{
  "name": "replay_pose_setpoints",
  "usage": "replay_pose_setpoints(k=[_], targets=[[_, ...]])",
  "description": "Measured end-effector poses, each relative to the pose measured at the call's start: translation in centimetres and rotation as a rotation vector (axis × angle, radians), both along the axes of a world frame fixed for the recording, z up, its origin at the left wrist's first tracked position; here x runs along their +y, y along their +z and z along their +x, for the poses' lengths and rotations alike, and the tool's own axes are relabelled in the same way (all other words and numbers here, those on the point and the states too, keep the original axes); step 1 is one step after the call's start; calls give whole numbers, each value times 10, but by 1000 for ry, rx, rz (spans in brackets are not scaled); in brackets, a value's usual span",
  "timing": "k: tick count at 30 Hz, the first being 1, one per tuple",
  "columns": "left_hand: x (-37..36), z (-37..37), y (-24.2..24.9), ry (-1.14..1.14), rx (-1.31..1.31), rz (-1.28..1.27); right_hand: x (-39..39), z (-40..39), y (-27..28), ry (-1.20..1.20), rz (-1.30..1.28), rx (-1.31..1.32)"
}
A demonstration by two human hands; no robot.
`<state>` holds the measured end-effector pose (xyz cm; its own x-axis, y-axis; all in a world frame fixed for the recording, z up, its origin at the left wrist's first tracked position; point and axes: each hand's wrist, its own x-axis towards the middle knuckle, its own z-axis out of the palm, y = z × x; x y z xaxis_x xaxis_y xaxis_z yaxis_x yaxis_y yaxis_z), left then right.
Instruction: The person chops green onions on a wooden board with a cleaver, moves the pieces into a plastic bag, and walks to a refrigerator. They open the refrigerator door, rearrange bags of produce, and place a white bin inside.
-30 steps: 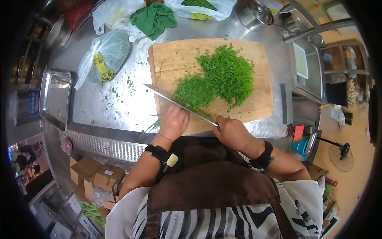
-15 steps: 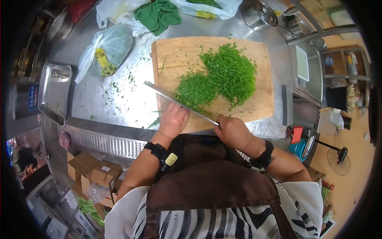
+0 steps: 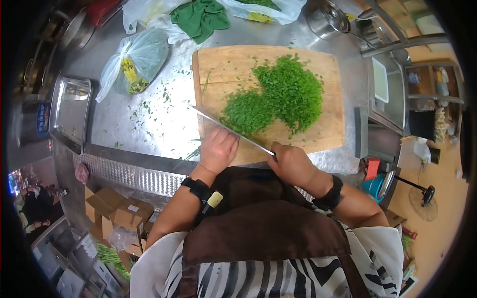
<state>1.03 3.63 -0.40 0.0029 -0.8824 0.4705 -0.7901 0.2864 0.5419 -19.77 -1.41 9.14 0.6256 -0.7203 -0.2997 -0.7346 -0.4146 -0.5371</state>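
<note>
My right hand [image 3: 288,161] is wrapped round the handle of a long knife [image 3: 233,131], whose blade slants up and left across the wooden cutting board [image 3: 318,136]. Against the near side of the blade, my left hand [image 3: 218,149] rests with its fingers curled and pressed together at the board's front edge. A few green stalks [image 3: 191,155] stick out to the left of that hand; whatever lies under its fingers is hidden. Beyond the blade sits a smaller pile of chopped greens [image 3: 247,110], which touches a larger pile [image 3: 293,92] on its right.
A tied plastic bag [image 3: 141,57] and green cloth [image 3: 199,20] lie on the metal table [image 3: 112,124], with scattered green bits. A metal tray [image 3: 71,111] stands left, a lidded pot [image 3: 325,21] at the back right. Cardboard boxes [image 3: 129,216] are below left. A person [image 3: 37,206] is far left.
The view has shifted slightly, moving the board and table items a little to the right. The knife blade has tilted slightly over the board. At the far left, more of the person shows.
</note>
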Motion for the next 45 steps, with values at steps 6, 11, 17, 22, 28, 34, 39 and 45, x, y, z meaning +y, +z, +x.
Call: replay_pose_setpoints(k=[6,11,17,22,28,34,39,45], targets=[[1,-1,1,-6,35,13,2,-15,28,19,63,27],[1,0,2,9,-5,23,6,-15,13,39,56,108],[0,-1,4,-22,65,-2,-1,1,2,15,4,-1],[5,2,-1,-16,46,18,3,-13,31,49,68,36],[3,1,1,-28,72,28,-3,4,-8,12,24,-12],[7,5,3,-71,42,68,-3,-5,14,21,32,-30],[7,5,1,-54,48,82,-1,-9,0,33,92,51],[-6,7,-5,-79,119,90,-24,-6,2,-39,127,9]])
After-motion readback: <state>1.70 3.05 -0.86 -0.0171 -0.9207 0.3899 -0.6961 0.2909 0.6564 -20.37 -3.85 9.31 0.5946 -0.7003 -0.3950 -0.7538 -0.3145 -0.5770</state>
